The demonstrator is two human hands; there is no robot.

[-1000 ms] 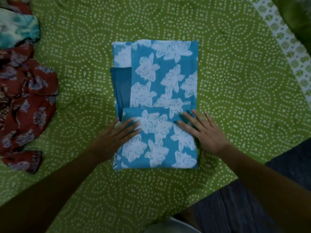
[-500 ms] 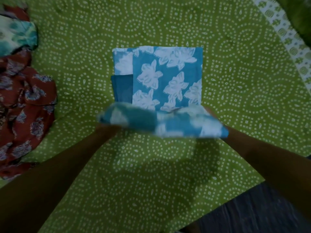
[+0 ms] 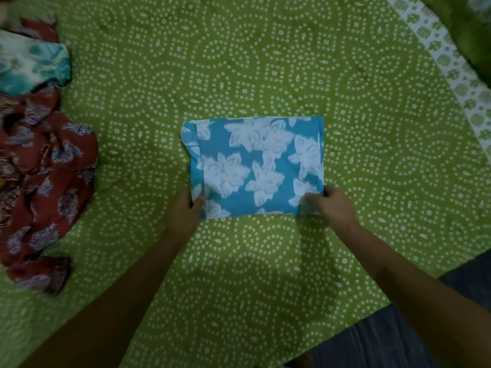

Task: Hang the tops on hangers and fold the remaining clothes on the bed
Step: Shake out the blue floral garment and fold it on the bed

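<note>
A blue garment with white flowers [image 3: 255, 166] lies folded into a compact rectangle in the middle of the green patterned bedsheet [image 3: 239, 75]. My left hand [image 3: 186, 211] pinches its near left corner, thumb on top of the cloth. At the near right corner my right hand [image 3: 333, 205] grips the fabric, fingers curled over the edge. Both forearms reach in from the bottom of the view.
A crumpled red floral garment [image 3: 45, 187] lies heaped at the left edge of the bed. Behind it sits a white and teal garment [image 3: 29, 65]. The sheet's white border [image 3: 451, 67] runs along the upper right. Dark floor [image 3: 377, 338] shows at the lower right, past the bed's edge.
Both hands lifted the near half of the blue garment and laid it over the far half. The cloth now forms a shorter rectangle, and the hands hold its near corners.
</note>
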